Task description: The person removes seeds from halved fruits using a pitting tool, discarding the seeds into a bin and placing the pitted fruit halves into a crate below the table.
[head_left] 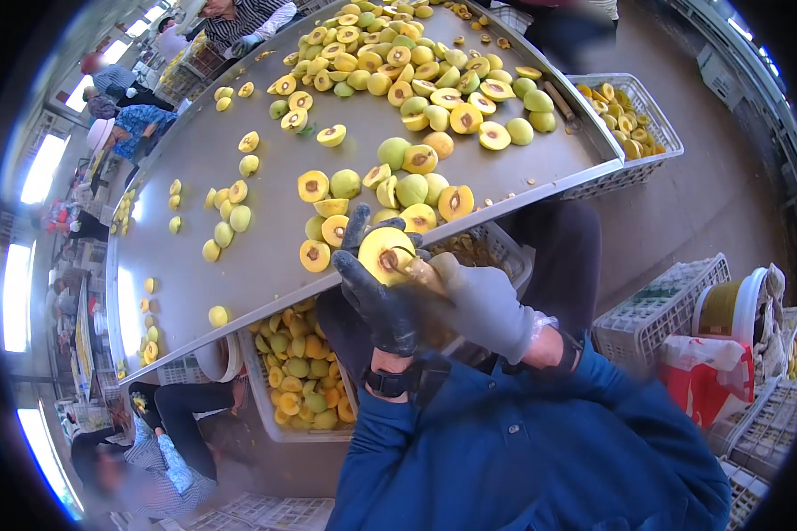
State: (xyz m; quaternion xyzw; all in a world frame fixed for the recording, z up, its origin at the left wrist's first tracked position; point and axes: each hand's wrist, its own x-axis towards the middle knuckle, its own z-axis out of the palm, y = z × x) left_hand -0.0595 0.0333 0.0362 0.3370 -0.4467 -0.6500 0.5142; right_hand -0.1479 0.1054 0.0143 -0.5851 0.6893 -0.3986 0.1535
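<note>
My left hand, in a dark glove, holds a yellow peach half with its cut face up and a brown hollow in the middle. The fingers curl round its edge. In a grey glove, my right hand grips a pitting tool by its light handle. The tool's working end is at the peach half's cut face; its exact shape is hard to make out. Just beyond my hands, several cut and whole peaches lie on the metal table.
A large heap of peach halves covers the table's far side. Below its edge stands a crate of halves; another crate is at the right corner. Stacked crates, a bucket and a red bag are at right. Other people work at left.
</note>
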